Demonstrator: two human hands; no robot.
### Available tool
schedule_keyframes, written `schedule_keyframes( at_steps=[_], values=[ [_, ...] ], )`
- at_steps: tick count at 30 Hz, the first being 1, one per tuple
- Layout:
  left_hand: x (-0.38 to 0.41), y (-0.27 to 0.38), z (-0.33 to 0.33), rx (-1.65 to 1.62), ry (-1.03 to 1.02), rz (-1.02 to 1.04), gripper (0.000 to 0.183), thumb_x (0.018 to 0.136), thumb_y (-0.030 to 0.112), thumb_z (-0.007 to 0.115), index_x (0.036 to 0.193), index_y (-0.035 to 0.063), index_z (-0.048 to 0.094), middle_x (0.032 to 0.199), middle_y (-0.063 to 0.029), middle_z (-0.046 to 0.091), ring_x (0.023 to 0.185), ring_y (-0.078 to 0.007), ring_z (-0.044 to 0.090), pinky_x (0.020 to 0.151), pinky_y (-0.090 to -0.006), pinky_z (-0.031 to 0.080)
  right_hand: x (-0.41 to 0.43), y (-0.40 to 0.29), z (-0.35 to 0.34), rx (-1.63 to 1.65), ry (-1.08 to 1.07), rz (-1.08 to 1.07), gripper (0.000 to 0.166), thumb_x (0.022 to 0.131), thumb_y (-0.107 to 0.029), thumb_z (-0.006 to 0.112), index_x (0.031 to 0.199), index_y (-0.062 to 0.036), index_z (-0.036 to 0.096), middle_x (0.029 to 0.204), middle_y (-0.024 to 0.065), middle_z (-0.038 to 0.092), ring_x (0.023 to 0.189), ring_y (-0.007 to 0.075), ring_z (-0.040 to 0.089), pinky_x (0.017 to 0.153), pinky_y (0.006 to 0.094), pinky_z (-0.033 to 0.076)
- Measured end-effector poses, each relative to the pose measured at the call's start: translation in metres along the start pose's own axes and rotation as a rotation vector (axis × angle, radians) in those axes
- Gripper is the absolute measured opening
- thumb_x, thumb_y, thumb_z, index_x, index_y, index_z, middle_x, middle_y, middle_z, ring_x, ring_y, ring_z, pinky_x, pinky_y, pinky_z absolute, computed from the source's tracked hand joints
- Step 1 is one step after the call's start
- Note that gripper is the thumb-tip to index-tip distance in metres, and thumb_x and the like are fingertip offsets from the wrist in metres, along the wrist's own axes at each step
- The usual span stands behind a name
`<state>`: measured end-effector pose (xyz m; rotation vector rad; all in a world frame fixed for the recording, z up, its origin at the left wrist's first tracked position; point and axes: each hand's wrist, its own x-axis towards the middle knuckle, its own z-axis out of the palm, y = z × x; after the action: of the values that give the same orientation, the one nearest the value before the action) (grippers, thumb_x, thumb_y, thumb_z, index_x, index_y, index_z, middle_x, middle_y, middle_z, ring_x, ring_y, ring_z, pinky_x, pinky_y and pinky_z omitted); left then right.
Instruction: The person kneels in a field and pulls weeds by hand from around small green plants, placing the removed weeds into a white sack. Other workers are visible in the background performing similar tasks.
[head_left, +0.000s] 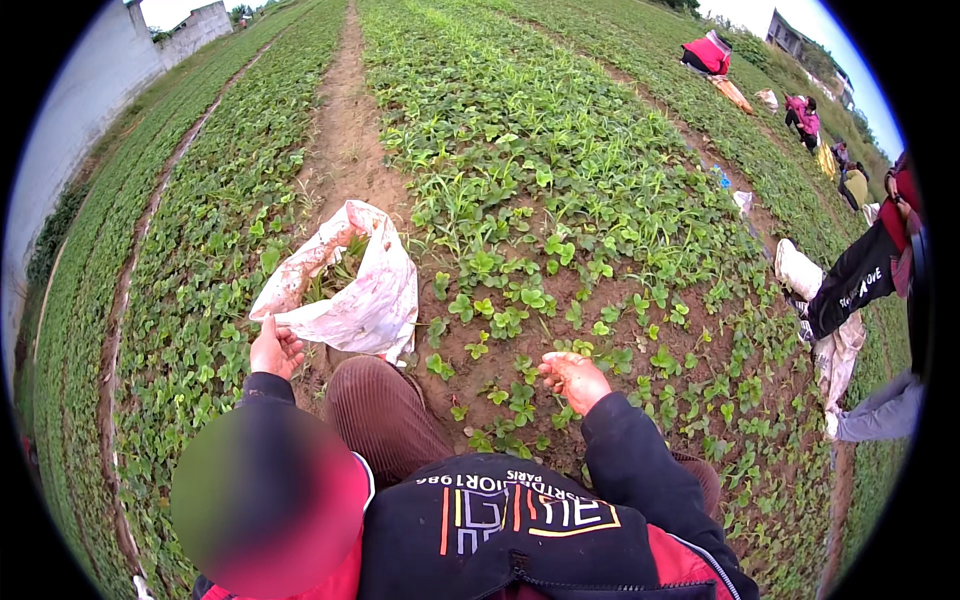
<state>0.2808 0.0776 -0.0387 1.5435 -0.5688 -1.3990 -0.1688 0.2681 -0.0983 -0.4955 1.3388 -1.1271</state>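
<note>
A white woven sack (375, 300) with a rolled, soil-stained rim stands open in front of me, left of centre, with pulled green plants (341, 270) inside. My left hand (276, 351) is at the sack's near left edge, fingers curled; whether they grip the rim I cannot tell. Low strawberry-like seedlings (510, 322) grow in brown soil before my knees. Over them, to the right of the sack, is my right hand (574, 381), soil-smeared, its fingertips close together; whether something small is between them cannot be made out.
A bare soil furrow (349, 120) runs away beyond the sack. Denser plants and grass (525, 135) cover the bed ahead. At right are a standing person (862, 270), pale sacks (799, 270) and several people crouching farther off. A wall (90, 97) stands at far left.
</note>
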Motion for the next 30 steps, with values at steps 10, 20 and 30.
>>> schedule_keyframes(
  at_steps=[10, 20, 30],
  values=[
    [0.05, -0.007, 0.05, -0.068, -0.238, -0.392, 0.067, 0.075, 0.065, 0.042, 0.066, -0.0003, 0.049, 0.079, -0.0162, 0.054, 0.072, -0.028, 0.054, 0.06, -0.0391, 0.043, 0.007, 0.018, -0.002, -0.037, 0.072, 0.089, 0.02, 0.087, -0.02, 0.051, 0.101, -0.0049, 0.052, 0.087, 0.003, 0.058, 0.066, 0.0101, 0.053, 0.055, 0.0219, 0.04],
    [0.093, -0.042, 0.057, 0.008, -0.15, -0.36, 0.038, 0.082, 0.038, 0.048, 0.067, 0.0033, 0.048, 0.068, -0.0078, 0.054, 0.065, -0.0209, 0.054, 0.056, -0.0341, 0.044, 0.031, 0.046, -0.015, -0.073, 0.098, 0.179, 0.021, 0.086, -0.02, 0.053, 0.101, -0.0059, 0.05, 0.088, 0.0028, 0.057, 0.064, 0.0094, 0.052, 0.054, 0.0217, 0.04],
    [0.102, 0.011, 0.045, -0.247, -0.234, 0.166, 0.032, 0.092, 0.027, 0.035, 0.078, 0.0034, 0.05, 0.074, -0.0054, 0.053, 0.069, -0.017, 0.049, 0.067, -0.0305, 0.042, 0.039, 0.052, -0.024, -0.06, 0.147, 0.189, 0.02, 0.086, -0.022, 0.05, 0.1, -0.0073, 0.049, 0.09, 0.0029, 0.057, 0.064, 0.008, 0.051, 0.055, 0.0229, 0.041]
  ],
)
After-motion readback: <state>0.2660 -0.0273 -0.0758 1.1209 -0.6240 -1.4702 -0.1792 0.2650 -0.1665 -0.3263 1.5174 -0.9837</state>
